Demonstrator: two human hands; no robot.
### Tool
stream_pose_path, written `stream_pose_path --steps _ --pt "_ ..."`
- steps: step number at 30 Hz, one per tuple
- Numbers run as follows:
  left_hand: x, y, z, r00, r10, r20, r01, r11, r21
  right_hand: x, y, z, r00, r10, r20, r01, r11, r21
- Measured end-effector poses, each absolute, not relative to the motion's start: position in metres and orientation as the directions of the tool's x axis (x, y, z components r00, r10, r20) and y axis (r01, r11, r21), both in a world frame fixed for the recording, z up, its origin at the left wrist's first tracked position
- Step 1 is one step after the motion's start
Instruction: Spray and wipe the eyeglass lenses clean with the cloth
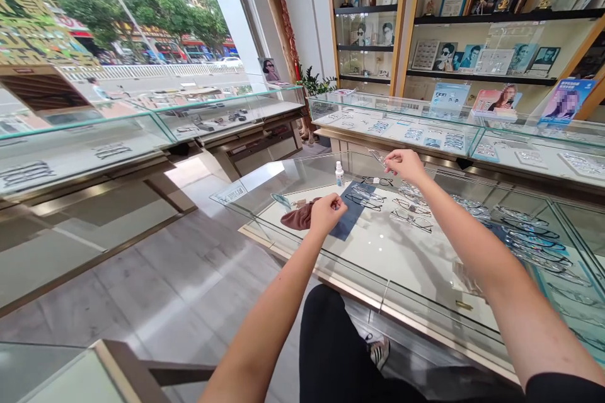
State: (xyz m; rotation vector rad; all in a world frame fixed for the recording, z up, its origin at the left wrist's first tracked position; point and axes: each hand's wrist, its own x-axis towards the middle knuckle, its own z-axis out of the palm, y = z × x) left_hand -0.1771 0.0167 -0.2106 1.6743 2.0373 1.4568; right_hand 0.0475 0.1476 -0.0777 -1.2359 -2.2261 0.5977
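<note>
My left hand [328,213] is closed on a brown cloth [297,218], which hangs out to the left above the glass counter. Farther off and to the right, my right hand [405,165] pinches a thin, pale pair of eyeglasses [377,156]; its details are too small to make out. A white bottle [339,174] stands upright between and beyond the hands. Below them, dark-framed glasses [377,181] and several other pairs [412,221] are laid out, some over a dark blue mat [344,227].
Many more glasses [534,239] lie in rows on the right of the counter [385,302]. Glass showcases [236,114] line the window side and the back [397,126]. Shelves [366,47] rise behind. A piece of furniture [113,365] stands at the lower left.
</note>
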Motion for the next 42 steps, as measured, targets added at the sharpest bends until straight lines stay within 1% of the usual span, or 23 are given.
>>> stream_pose_path --steps 5,6,8,11,14,19,21,24,28,33,37,42 --pt "-0.178 0.012 -0.206 -0.371 0.817 0.442 0.646 -0.115 0.755 0.109 0.101 -0.065 -0.450 0.832 0.326 0.470 0.531 -0.705" --pt "-0.176 0.010 -0.204 -0.354 0.824 0.442 0.635 -0.135 0.761 0.125 0.090 -0.065 -0.440 0.827 0.351 0.461 0.543 -0.702" --pt "-0.168 0.008 -0.198 -0.302 0.845 0.440 0.604 -0.187 0.774 0.157 0.069 -0.068 -0.411 0.820 0.399 0.500 0.569 -0.653" --pt "-0.141 0.014 -0.184 -0.195 0.874 0.445 0.535 -0.285 0.795 0.199 0.045 -0.079 -0.363 0.797 0.483 0.546 0.602 -0.583" --pt "-0.092 0.035 -0.163 -0.055 0.891 0.451 0.435 -0.385 0.814 0.227 0.034 -0.094 -0.306 0.770 0.560 0.559 0.621 -0.549" --pt "-0.005 0.073 -0.138 0.235 0.872 0.430 0.241 -0.481 0.843 0.247 0.035 -0.122 -0.246 0.756 0.606 0.610 0.607 -0.510" --pt "0.015 0.079 -0.138 0.333 0.854 0.400 0.144 -0.465 0.874 0.250 0.034 -0.131 -0.240 0.755 0.611 0.630 0.600 -0.493" --pt "0.023 0.075 -0.146 0.435 0.837 0.332 0.022 -0.379 0.925 0.252 0.028 -0.139 -0.280 0.739 0.614 0.665 0.610 -0.431" --pt "0.015 0.061 -0.158 0.533 0.814 0.232 -0.054 -0.241 0.969 0.246 0.016 -0.142 -0.322 0.701 0.636 0.664 0.646 -0.376" --pt "0.012 0.050 -0.160 0.571 0.807 0.153 -0.109 -0.110 0.988 0.237 0.005 -0.146 -0.372 0.684 0.628 0.656 0.672 -0.344" --pt "0.014 0.043 -0.155 0.596 0.789 0.149 -0.132 -0.087 0.987 0.231 -0.001 -0.148 -0.373 0.675 0.636 0.658 0.676 -0.332" --pt "0.017 0.035 -0.144 0.582 0.791 0.187 -0.128 -0.138 0.982 0.227 -0.007 -0.146 -0.338 0.650 0.680 0.641 0.689 -0.339"
